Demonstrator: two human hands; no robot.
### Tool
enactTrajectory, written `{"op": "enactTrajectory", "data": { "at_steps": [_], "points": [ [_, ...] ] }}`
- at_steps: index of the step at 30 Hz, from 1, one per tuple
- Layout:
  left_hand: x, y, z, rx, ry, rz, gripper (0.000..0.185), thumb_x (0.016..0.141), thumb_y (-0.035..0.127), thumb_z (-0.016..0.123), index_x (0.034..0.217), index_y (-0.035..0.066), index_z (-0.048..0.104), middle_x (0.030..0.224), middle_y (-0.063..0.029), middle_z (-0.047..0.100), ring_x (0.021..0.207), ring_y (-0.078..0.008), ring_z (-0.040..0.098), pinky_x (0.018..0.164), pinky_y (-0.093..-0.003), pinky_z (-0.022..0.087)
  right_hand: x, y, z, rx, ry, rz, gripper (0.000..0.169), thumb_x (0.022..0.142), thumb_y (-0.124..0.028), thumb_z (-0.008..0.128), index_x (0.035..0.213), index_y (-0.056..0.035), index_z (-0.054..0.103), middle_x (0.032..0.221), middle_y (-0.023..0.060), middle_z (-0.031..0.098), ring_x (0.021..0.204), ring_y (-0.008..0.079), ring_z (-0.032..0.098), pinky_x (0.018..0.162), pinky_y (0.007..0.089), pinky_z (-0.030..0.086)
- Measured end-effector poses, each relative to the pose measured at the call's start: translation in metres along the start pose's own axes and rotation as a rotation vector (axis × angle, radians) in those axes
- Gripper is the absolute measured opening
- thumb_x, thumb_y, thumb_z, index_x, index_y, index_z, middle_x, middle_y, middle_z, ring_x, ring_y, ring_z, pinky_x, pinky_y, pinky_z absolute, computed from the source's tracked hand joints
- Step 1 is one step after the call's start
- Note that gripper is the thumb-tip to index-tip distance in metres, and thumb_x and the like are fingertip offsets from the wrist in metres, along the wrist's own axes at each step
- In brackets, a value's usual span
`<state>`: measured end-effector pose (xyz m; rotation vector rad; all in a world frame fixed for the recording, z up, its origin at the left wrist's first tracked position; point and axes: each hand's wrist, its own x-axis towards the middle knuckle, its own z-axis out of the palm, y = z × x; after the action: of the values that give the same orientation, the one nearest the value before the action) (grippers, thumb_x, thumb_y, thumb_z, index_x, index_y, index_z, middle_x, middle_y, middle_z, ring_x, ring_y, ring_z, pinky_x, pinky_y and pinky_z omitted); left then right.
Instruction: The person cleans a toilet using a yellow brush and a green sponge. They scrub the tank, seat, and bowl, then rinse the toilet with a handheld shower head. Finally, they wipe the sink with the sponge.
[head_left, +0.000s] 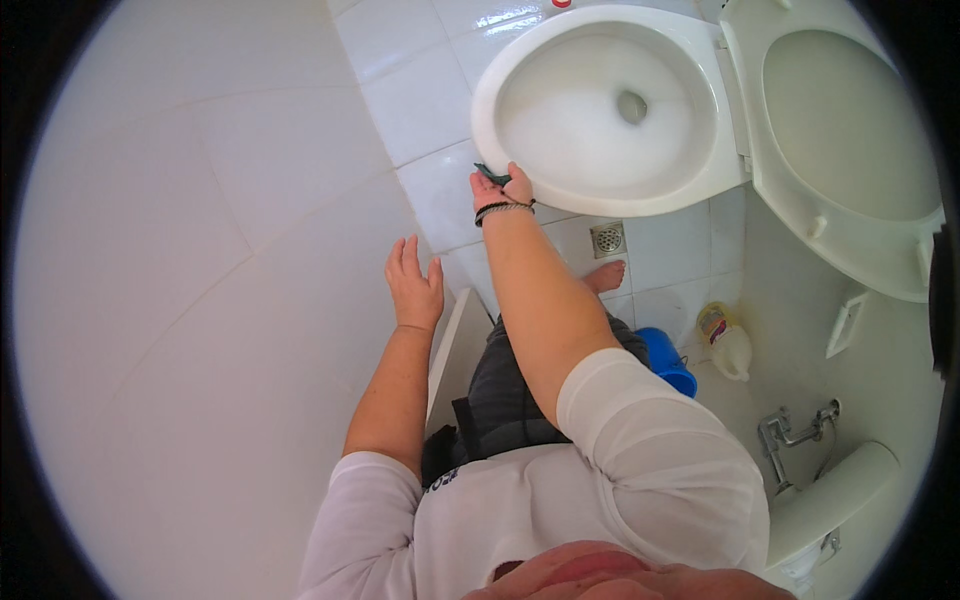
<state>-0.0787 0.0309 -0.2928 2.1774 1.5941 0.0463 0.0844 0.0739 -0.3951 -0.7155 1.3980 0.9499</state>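
Note:
My right hand (514, 184), with a cord bracelet at its wrist, holds a dark green scouring pad (493, 175). The palm is turned up at the outer front rim of a white ceramic toilet bowl (551, 195). Part of the pad is hidden by the fingers and thumb. Away from the bowl, my left hand (415, 285) is held up beside the pale wall (300, 300), its fingers apart and nothing in it. The toilet seat and lid (772, 161) are raised at the right. A small pool of water (631, 108) shows at the bottom of the bowl.
A metal floor drain (608, 240) sits in the white tiles near a bare foot (606, 277). Close by are a blue bucket (664, 356) and a plastic bottle (727, 341). Chrome pipes (799, 435) project from the right wall. A pale panel edge (454, 349) stands left of my legs.

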Motion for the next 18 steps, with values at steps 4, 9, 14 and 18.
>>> {"op": "enactTrajectory", "data": {
  "at_steps": [4,9,14,18],
  "points": [
    [0.014,0.003,-0.009,0.014,0.004,0.029,0.047,0.073,0.015,0.056,0.115,0.002,0.038,0.116,-0.0215,0.036,0.107,-0.0364,0.033,0.090,-0.0431,0.028,0.012,-0.026,-0.032,0.060,-0.216,-0.096,0.040,0.072,-0.023,0.050,0.108,-0.0083,0.040,0.106,0.0111,0.046,0.095,0.0255,0.045,0.081,0.0426,0.038],
    [0.045,0.028,0.013,-0.017,-0.012,0.255,0.051,0.070,0.016,0.058,0.116,0.005,0.040,0.116,-0.0203,0.037,0.108,-0.0364,0.033,0.090,-0.0438,0.029,-0.004,-0.166,-0.061,-0.121,-0.215,-0.454,0.044,0.075,-0.019,0.050,0.114,-0.0050,0.038,0.110,0.0117,0.046,0.102,0.0285,0.045,0.084,0.0447,0.039],
    [0.062,0.106,0.062,0.084,-0.244,0.659,0.053,0.069,0.022,0.058,0.117,0.008,0.040,0.120,-0.0170,0.035,0.111,-0.0361,0.031,0.092,-0.0433,0.028,-0.022,-0.277,-0.033,-0.374,-0.181,-0.754,0.046,0.075,-0.016,0.053,0.115,-0.0008,0.036,0.109,0.0135,0.047,0.101,0.0265,0.046,0.084,0.0380,0.039],
    [0.065,0.150,0.100,0.186,-0.411,0.834,0.060,0.071,0.033,0.056,0.122,0.009,0.035,0.125,-0.0142,0.032,0.116,-0.0338,0.027,0.095,-0.0432,0.025,-0.037,-0.320,-0.015,-0.541,-0.211,-0.952,0.047,0.073,-0.011,0.053,0.116,0.0003,0.035,0.106,0.0132,0.049,0.099,0.0245,0.047,0.081,0.0337,0.040]
  ]
}}
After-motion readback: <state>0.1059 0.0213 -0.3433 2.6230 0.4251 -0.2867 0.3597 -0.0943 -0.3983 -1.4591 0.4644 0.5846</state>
